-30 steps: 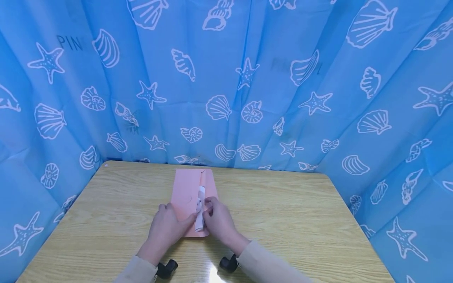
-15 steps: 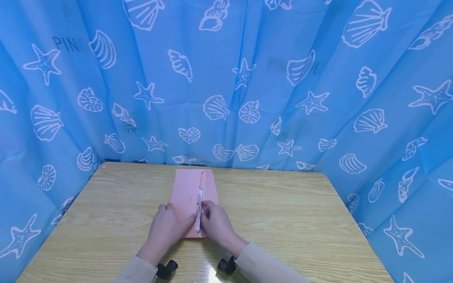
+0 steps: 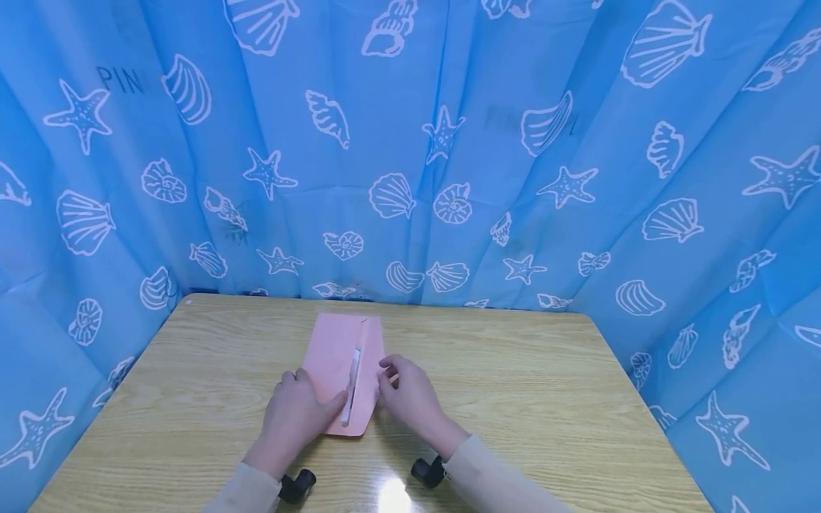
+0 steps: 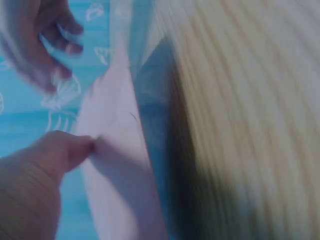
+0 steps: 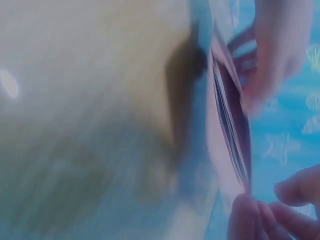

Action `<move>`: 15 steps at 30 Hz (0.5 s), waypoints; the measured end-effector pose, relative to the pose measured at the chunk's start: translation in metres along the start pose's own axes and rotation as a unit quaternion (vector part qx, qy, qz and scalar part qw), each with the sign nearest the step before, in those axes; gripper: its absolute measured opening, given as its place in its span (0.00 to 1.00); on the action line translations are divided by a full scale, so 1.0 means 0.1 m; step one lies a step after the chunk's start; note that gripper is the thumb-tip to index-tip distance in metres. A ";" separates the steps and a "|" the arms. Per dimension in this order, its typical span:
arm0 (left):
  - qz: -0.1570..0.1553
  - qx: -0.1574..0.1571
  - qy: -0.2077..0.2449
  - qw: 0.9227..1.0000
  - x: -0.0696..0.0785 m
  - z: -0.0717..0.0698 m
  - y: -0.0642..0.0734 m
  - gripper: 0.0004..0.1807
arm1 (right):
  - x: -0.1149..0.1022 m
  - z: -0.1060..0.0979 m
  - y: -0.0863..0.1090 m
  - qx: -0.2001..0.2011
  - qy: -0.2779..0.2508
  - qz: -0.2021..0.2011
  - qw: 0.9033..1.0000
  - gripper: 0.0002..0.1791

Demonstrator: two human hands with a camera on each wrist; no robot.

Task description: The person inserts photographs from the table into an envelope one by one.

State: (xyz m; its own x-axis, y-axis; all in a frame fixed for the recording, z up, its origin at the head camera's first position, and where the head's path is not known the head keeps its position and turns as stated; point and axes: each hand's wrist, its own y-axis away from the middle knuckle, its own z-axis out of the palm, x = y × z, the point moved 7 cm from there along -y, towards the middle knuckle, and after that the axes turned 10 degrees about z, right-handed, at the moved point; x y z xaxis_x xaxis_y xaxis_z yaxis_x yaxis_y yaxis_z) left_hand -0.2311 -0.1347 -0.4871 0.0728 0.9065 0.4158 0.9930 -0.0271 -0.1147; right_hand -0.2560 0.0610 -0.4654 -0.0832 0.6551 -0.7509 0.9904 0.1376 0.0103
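A pink paper envelope (image 3: 333,349) tilts slightly over the table, its long mouth facing right. Inside that mouth shows a narrow white strip of folded papers (image 3: 352,377); in the right wrist view their stacked edges (image 5: 227,107) lie between the envelope's two pink layers. My left hand (image 3: 291,417) grips the envelope's near left part, thumb on top near the mouth. In the left wrist view its thumb (image 4: 70,150) presses on the pink surface. My right hand (image 3: 413,399) is just beside the envelope's right edge, fingers loosely bent and thumb apart from them.
The wood-grain table (image 3: 513,385) extends on both sides of the envelope. A blue curtain (image 3: 410,157) with white shell prints hangs behind and around it. Black wrist devices (image 3: 298,486) sit under both sleeves.
My right hand has come off the white papers and moved right, to the envelope's edge. The envelope has shifted left, towards me, and tilted. The white papers show as a thinner strip.
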 end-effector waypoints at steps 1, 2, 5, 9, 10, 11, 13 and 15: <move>-0.002 0.000 -0.009 1.000 -0.04 -0.01 0.00 0.50 | 0.04 -0.05 -0.01 0.008 0.002 0.004 1.000 0.11; -0.006 -0.002 -0.020 1.000 -0.07 -0.01 0.00 0.50 | 0.08 -0.10 -0.02 0.016 0.005 0.009 1.000 0.10; -0.013 -0.014 -0.049 0.999 -0.17 -0.02 0.01 0.50 | 0.23 -0.23 -0.04 0.026 0.014 0.031 0.999 0.08; -0.012 -0.037 -0.068 0.997 -0.23 0.01 0.04 0.52 | 0.41 -0.31 -0.05 0.027 0.019 0.057 0.998 0.07; -0.010 -0.039 -0.070 0.997 -0.22 0.02 0.05 0.53 | 0.44 -0.32 -0.05 0.029 0.022 0.060 0.998 0.06; -0.007 -0.041 -0.071 0.997 -0.22 0.03 0.05 0.53 | 0.47 -0.34 -0.05 0.030 0.023 0.063 0.997 0.06; 0.000 -0.042 -0.075 0.996 -0.22 0.04 0.06 0.54 | 0.53 -0.36 -0.06 0.034 0.025 0.070 0.997 0.06; 0.010 -0.036 -0.075 0.996 -0.21 0.03 0.07 0.54 | 0.56 -0.40 -0.07 0.041 0.031 0.069 0.996 0.08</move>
State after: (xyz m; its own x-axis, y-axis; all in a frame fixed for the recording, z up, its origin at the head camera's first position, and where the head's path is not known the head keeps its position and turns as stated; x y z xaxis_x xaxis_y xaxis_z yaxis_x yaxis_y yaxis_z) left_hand -0.2264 -0.1521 -0.4996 0.0838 0.9582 0.2734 0.9960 -0.0717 -0.0542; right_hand -0.2717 0.1265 -0.4813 0.0511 0.7080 -0.7044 0.9983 -0.0168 0.0556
